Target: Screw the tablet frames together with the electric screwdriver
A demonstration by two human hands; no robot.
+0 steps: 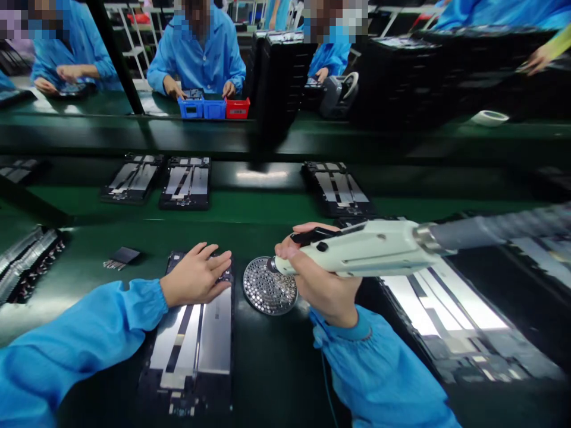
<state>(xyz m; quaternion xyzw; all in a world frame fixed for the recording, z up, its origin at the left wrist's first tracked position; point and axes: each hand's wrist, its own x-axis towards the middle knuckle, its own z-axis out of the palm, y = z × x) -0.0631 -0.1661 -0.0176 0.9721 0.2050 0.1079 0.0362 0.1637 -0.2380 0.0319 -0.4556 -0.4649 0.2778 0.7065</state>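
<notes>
My right hand [328,288] is wrapped round a pale electric screwdriver [357,246], a grey cable sleeve running from its back end to the right. Its tip points down at a round metal screw tray [270,291] full of small holes; whether it touches is hidden. To the left, my left hand [196,276] lies flat with fingers stretched over the upper end of an opened tablet [214,339], which shows silver panels and dark flex strips. The tablet lies on the green bench, close beside the screw tray.
Further tablets [185,184] lie along the green strip ahead. A larger tablet stack [446,309] stands at right. Silver parts [29,261] and a small black piece [125,255] lie left. Beyond are blue bins [191,109], a red bin [237,109], dark stacked trays [283,77] and co-workers in blue.
</notes>
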